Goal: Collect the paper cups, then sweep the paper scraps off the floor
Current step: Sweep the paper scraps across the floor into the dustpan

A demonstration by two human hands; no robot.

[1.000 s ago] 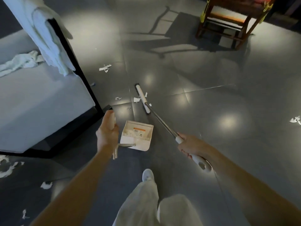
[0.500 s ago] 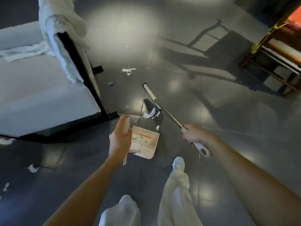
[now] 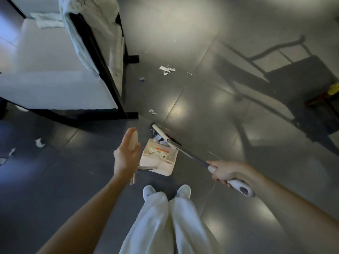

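My left hand [image 3: 126, 156] grips the upright handle of a cream dustpan [image 3: 159, 158] that rests on the dark tiled floor just ahead of my feet. My right hand [image 3: 222, 172] is shut on the white grip of a long-handled broom [image 3: 187, 153]. The broom's white head [image 3: 160, 132] lies at the dustpan's mouth, with paper scraps [image 3: 157, 139] bunched between them. A few scraps lie inside the pan. More scraps lie further out: a larger one [image 3: 166, 69], a small one [image 3: 152, 111] and several at the left [image 3: 39, 143].
A white cushioned seat with a black frame [image 3: 110, 79] stands at the upper left, draped with a white cloth [image 3: 95, 21]. A wooden chair [image 3: 324, 101] and its shadow occupy the right. My two white shoes [image 3: 166, 191] stand just behind the dustpan.
The broom head has been drawn back toward me to the dustpan's mouth, bringing the scraps with it. My feet have come together and the view has shifted toward the seat.
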